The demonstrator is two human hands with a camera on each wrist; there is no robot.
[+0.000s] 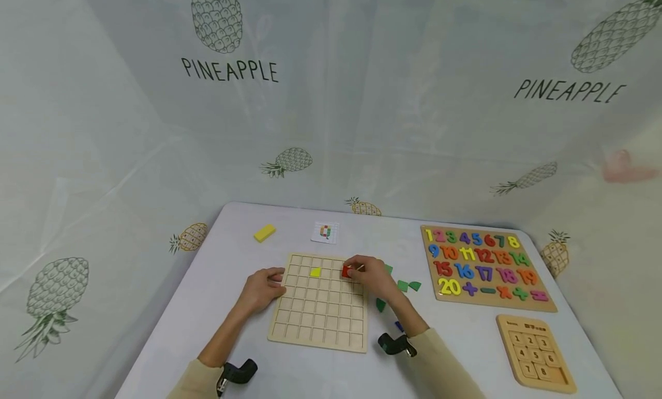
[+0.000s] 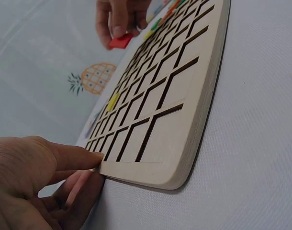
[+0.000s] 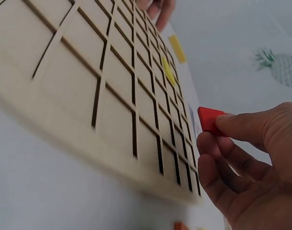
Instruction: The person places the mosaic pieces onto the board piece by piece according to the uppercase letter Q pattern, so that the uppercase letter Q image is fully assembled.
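A wooden grid board lies on the table, with a yellow piece in one of its upper squares. At the board's left edge, my left hand grips the rim, thumb on top and fingers at the side, as the left wrist view shows. Over the upper right part of the board, my right hand pinches a red piece between thumb and fingers. In the right wrist view, that red piece is held up off the grid.
Several green pieces lie right of the board, a blue piece nearer. A pattern card and yellow block are behind. Farther right are a colourful number board and a wooden number puzzle.
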